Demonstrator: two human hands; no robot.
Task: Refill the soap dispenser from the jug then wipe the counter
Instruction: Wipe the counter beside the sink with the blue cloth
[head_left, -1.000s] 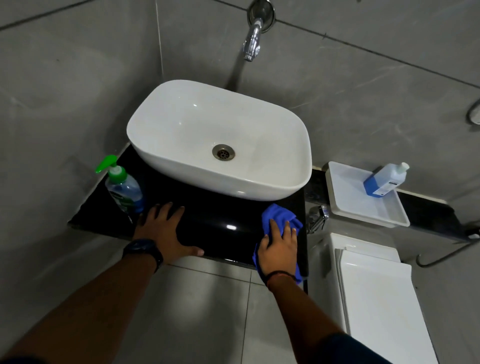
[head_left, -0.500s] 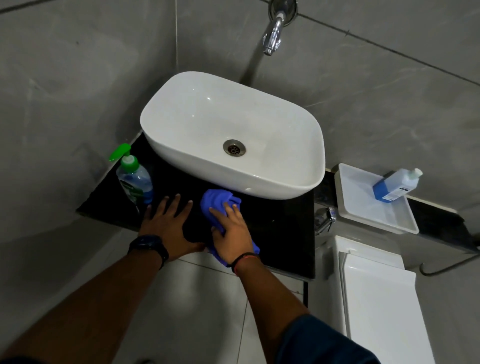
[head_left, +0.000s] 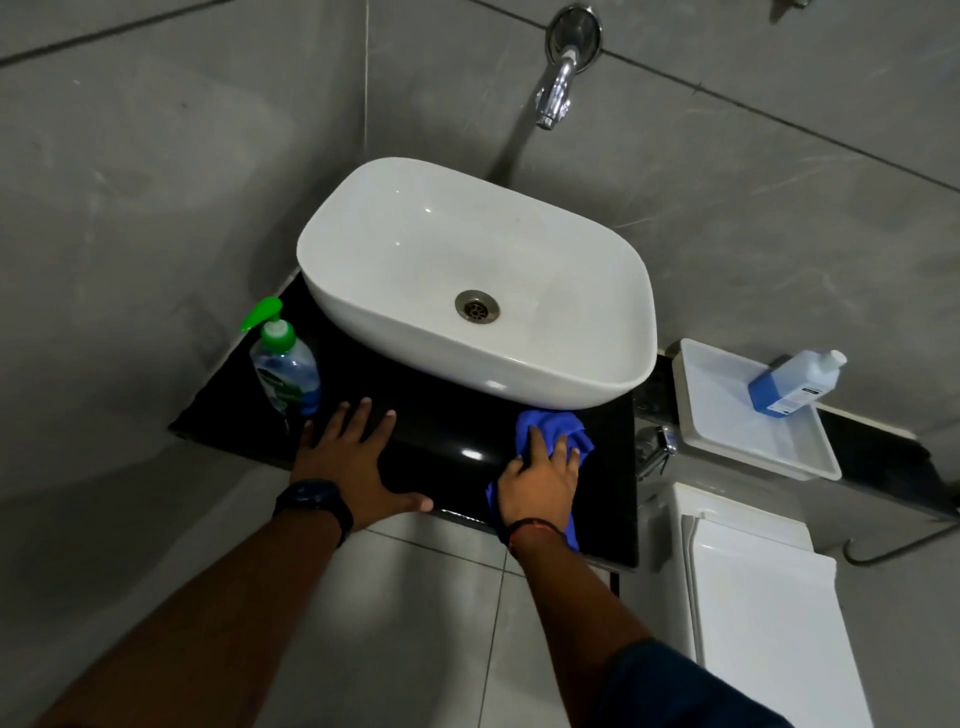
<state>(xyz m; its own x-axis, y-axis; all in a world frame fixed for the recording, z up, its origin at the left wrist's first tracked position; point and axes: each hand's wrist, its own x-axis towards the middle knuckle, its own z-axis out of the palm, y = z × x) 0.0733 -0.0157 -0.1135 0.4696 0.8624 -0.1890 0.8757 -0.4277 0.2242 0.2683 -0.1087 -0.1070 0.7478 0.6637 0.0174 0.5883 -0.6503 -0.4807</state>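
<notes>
The worktop (head_left: 452, 431), black and glossy, is carrying everything in the task, and its front edge is lying nearest, above the pale floor tiles (head_left: 415, 623). The left hand (head_left: 353, 467) is resting flat on that front edge, palm down; its grip is wide, fingers straight and spread, holding nothing. A dark watch (head_left: 317, 501) is sitting on that wrist. The right hand (head_left: 540, 480) is pressing a blue cloth (head_left: 550, 423) onto the worktop near its right end. Its grip is loose, the fingers lying on top of the cloth and not wrapping round it. The cloth is bunching up past the fingertips and is trailing back under the palm to the wrist, where a thin band (head_left: 535, 527) is showing.

Just beyond the left fingertips the dispenser (head_left: 285, 369) is standing upright at the worktop's left end, close to the wall. It is a clear bottle with a green pump head, and bluish liquid is showing inside. A white basin (head_left: 467, 374) is sitting on the worktop behind both hands, its drain (head_left: 477, 306) showing at the bottom. The cloth is lying just in front of the basin's right corner.

To the right, past a chrome valve (head_left: 657, 447), a white tray (head_left: 737, 431) is resting on a dark ledge. The jug (head_left: 792, 384), blue with a white cap, is leaning tilted at the tray's far corner, well apart from the dispenser. A chrome tap (head_left: 556, 93) is jutting from the grey tiled wall above the basin.
</notes>
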